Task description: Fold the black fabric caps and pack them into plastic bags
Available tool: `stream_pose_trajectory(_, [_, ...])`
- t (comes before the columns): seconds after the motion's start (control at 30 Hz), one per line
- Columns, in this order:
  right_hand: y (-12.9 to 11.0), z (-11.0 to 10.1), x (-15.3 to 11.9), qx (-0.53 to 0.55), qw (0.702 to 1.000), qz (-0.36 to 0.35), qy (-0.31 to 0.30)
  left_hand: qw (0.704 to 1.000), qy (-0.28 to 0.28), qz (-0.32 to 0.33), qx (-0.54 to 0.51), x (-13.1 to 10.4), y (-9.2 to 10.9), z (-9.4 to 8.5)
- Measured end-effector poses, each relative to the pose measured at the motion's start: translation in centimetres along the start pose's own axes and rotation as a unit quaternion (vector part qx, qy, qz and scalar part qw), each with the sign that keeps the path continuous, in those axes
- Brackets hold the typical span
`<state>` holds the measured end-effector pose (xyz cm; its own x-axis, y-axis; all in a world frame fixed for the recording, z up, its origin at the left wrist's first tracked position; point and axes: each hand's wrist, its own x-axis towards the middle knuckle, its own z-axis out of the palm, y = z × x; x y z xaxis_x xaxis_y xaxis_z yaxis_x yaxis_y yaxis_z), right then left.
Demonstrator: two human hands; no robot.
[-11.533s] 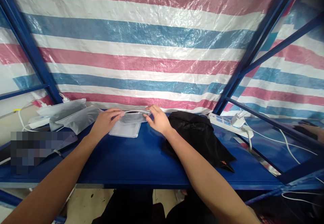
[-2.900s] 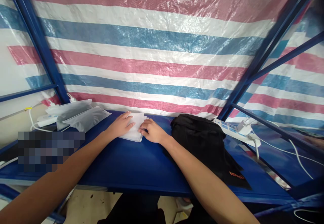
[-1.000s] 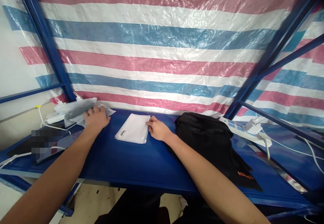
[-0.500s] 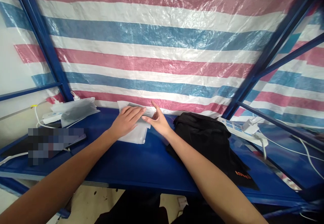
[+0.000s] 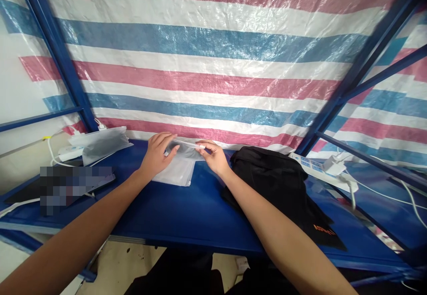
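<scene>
At the left of the frame, one cloudy bag point(image 5: 105, 144) lay on the blue table point(image 5: 180, 224), near a white power strip. Near the middle, our left hand point(image 5: 158, 153) and our right hand point(image 5: 213, 156) pinched the two ends of the top edge of a see-through bag point(image 5: 188, 151), above the flat white bags point(image 5: 175, 173). Right of our hands, a black cloth bag point(image 5: 270, 184) lay beside another white power strip point(image 5: 322, 173).

A translucent grey pouch point(image 5: 187, 152), top edge nearly level, sits mid-frame above a flat, frosted white stack point(image 5: 175, 173).
</scene>
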<state>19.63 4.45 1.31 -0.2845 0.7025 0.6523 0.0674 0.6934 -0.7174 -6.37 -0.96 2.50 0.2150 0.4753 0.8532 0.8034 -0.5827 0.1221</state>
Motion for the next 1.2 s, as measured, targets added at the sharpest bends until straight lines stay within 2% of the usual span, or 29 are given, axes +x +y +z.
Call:
stream_pose_trajectory(0.1, [-0.6,0.5,-0.4,-0.066,0.993,-0.090,-0.038,0.998,0.013,0.058,-0.017,0.5,2.0,0.1])
stream_pose_trajectory(0.23, [-1.0,1.2,-1.0,-0.113,0.979,-0.141,-0.095,0.993,-0.005,0.104,-0.053,0.8,3.8,0.7])
stream_pose_trajectory(0.33, [-0.9,1.5,-1.3,-0.119,0.976,-0.150,-0.103,0.992,-0.017,0.108,-0.070,0.6,3.6,1.1])
stream_pose_trajectory(0.57, [-0.8,1.3,-1.1,-0.087,0.987,-0.118,-0.063,0.989,-0.044,0.127,-0.063,0.8,1.5,0.5])
stream_pose_trajectory(0.67, [-1.3,1.0,-0.8,-0.070,0.993,-0.084,-0.044,0.994,-0.042,0.096,-0.025,1.2,-0.1,-0.1])
stream_pose_trajectory(0.8, [-1.7,0.3,-0.4,-0.048,0.998,-0.023,0.016,0.999,-0.021,0.017,0.035,1.2,-3.0,-1.2])
stream_pose_trajectory(0.93, [-1.7,-0.2,0.0,-0.046,0.998,0.027,0.039,0.998,-0.013,-0.048,0.030,1.0,-4.7,-2.0])
stream_pose_trajectory(1.0, [-1.6,-0.4,0.1,-0.053,0.997,0.032,0.049,0.996,-0.017,-0.090,0.010,1.0,-4.7,-2.0])
stream_pose_trajectory(1.1, [-1.4,-0.5,0.1,-0.067,0.996,0.030,0.042,0.988,-0.008,-0.148,-0.033,0.9,-3.5,-1.7])
stream_pose_trajectory(1.2, [-1.6,-0.3,-0.2,-0.065,0.997,0.038,0.014,0.987,-0.016,-0.146,-0.071,0.9,-1.8,-1.2])
